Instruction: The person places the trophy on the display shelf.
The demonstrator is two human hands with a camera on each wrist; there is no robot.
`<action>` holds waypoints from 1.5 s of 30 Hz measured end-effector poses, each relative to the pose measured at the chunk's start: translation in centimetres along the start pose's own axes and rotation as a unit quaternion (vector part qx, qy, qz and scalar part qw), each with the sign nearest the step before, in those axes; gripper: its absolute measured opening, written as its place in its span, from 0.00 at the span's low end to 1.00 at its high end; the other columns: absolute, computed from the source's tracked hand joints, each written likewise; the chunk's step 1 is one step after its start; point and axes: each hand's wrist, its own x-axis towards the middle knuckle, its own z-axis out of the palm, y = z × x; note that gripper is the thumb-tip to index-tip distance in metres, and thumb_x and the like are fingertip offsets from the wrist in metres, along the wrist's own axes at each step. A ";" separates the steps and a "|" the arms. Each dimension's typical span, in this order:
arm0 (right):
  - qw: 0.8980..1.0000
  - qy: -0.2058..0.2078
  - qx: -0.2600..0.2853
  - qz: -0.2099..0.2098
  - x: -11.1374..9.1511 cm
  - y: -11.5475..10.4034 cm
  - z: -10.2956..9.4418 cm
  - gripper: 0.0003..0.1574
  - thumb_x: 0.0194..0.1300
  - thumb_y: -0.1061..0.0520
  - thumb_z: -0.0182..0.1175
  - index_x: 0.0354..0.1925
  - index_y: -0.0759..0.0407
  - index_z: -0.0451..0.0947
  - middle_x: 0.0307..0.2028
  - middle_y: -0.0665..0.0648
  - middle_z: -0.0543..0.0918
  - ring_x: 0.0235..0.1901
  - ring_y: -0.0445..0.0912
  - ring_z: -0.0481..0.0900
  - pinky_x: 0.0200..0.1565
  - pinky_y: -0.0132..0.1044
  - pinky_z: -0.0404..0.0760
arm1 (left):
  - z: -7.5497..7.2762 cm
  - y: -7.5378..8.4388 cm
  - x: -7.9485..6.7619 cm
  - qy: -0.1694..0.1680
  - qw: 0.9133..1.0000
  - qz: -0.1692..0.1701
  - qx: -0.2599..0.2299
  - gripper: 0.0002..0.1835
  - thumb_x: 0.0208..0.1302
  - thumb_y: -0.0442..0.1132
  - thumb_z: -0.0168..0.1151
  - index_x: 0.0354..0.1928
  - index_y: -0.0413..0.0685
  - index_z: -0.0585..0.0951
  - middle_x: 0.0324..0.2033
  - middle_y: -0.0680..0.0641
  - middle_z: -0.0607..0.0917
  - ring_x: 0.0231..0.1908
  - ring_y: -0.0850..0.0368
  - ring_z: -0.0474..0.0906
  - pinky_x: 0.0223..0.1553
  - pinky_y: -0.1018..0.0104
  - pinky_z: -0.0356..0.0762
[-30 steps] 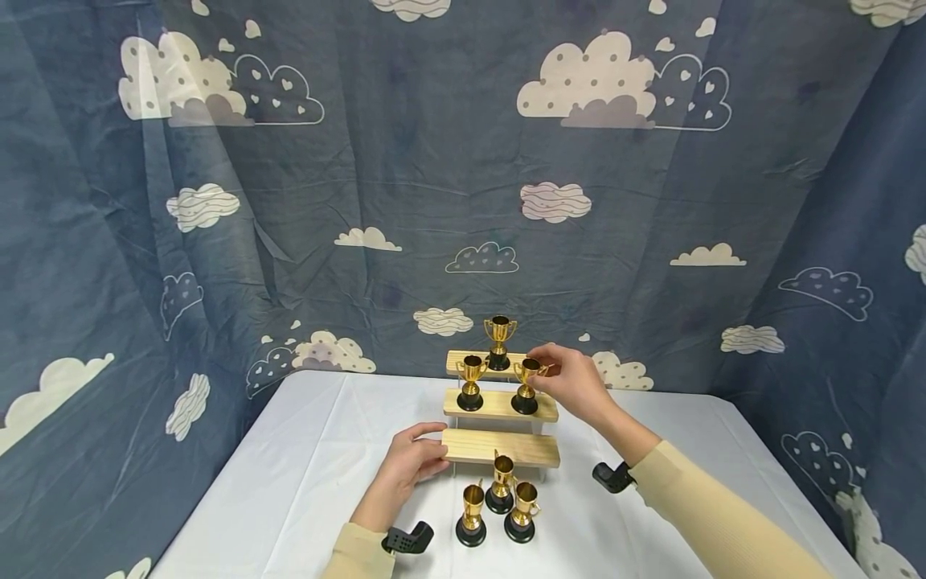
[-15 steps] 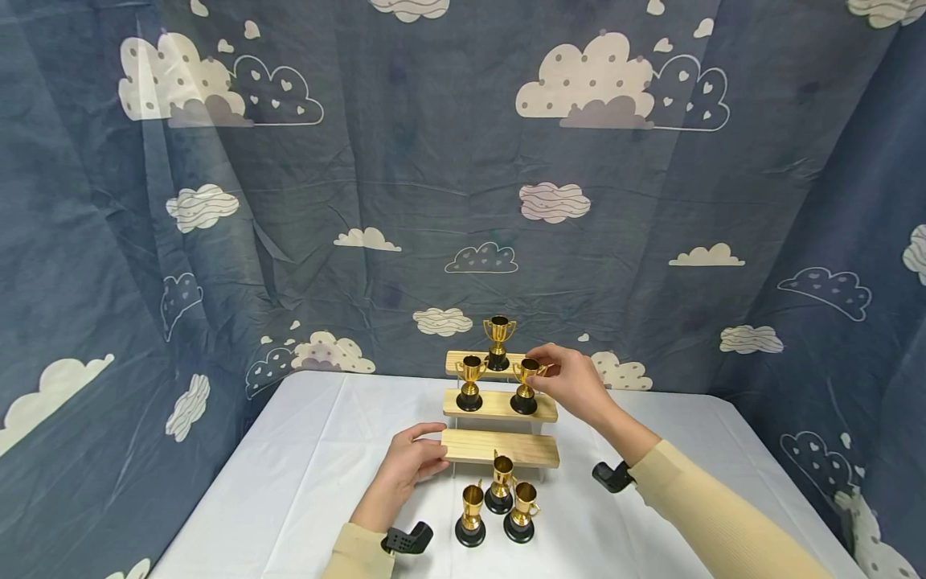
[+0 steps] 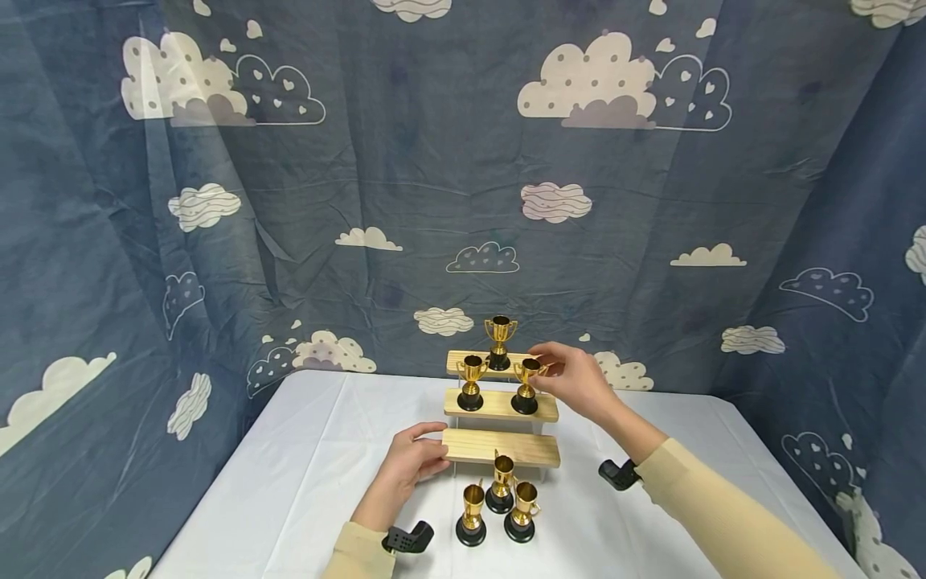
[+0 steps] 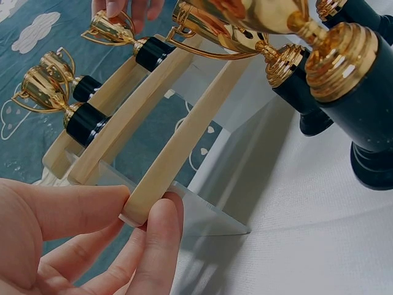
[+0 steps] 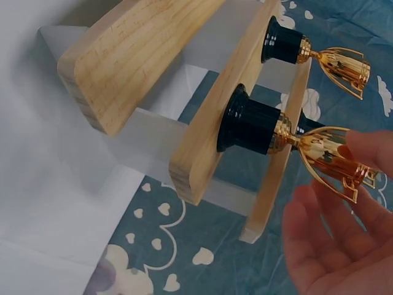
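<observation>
My left hand (image 3: 409, 460) pinches the left end of the lowest wooden shelf (image 4: 175, 144) between thumb and fingers. On the right, my right hand (image 3: 575, 378) holds the bowl of a small gold trophy cup (image 5: 322, 153), thumb on one side and fingers on the other. That cup stands upright, its black base on the right end of the middle shelf (image 3: 499, 404). A second trophy cup (image 3: 471, 378) stands at the left of the same shelf. Another trophy cup (image 3: 499, 338) is on the top shelf (image 3: 457, 362).
Three more trophy cups (image 3: 473, 507) stand on the white tablecloth (image 3: 318, 482) in front of the stepped stand, close to my left wrist. Clear supports (image 4: 209, 212) carry the shelves. Behind the table hangs a dark blue cloud-print curtain (image 3: 434, 161).
My right forearm and wrist have shifted slightly to the right, while its fingers stay at the same trophy cup. The left hand, shelves and cups have not visibly moved.
</observation>
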 end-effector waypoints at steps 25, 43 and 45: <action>1.000 0.013 -0.012 -0.009 -1.6 -0.9 -2.0 0.33 0.60 0.54 0.72 0.63 0.49 0.76 0.51 0.57 0.83 0.49 0.55 0.81 0.44 0.50 0.84 | 0.0 0.3 -0.3 -0.003 1.000 0.003 0.000 0.28 0.54 0.22 0.65 0.60 0.35 0.78 0.35 0.42 0.83 0.28 0.56 0.83 0.35 0.63 0.88; 0.999 0.031 -0.018 -0.009 -4.2 -1.4 -2.8 0.34 0.61 0.55 0.71 0.65 0.49 0.75 0.52 0.58 0.82 0.48 0.55 0.83 0.43 0.46 0.87 | 0.2 0.3 -0.4 0.001 1.000 -0.003 -0.002 0.28 0.53 0.23 0.65 0.59 0.36 0.79 0.35 0.41 0.83 0.28 0.56 0.84 0.36 0.63 0.88; 0.999 0.034 -0.018 -0.005 -4.6 -1.4 -2.7 0.34 0.61 0.55 0.71 0.65 0.50 0.75 0.52 0.58 0.81 0.47 0.54 0.83 0.42 0.46 0.87 | 0.2 0.3 -0.5 0.000 1.000 -0.001 -0.002 0.28 0.54 0.22 0.65 0.60 0.36 0.78 0.35 0.41 0.83 0.28 0.56 0.84 0.36 0.63 0.88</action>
